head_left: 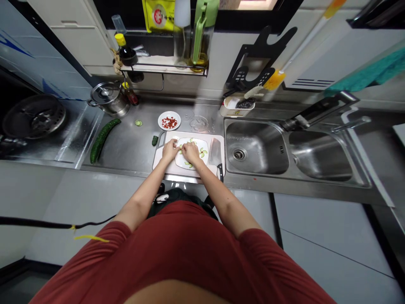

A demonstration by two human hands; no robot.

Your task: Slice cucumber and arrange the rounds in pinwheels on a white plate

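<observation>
A white plate [191, 142] carries thin cucumber slices [202, 152] set out in small fanned groups. It rests on a pale cutting board [172, 169]. Over the plate's left side, my left hand [170, 150] and my right hand [190, 153] come close together with fingers pinched. Between their fingertips shows a small pale green cucumber slice, partly hidden by the fingers. A kitchen knife [215, 152] lies along the board's right side, its black handle toward me. Beyond the board, a small white dish [169, 121] holds chopped red pieces.
A whole cucumber [103, 140], a cucumber end [155, 140] and a few loose slices [138, 123] lie left of the board. A steel pot [109, 99] stands behind them. The double sink [257, 145] adjoins on the right. A bottle shelf [164, 67] overhangs the counter's back.
</observation>
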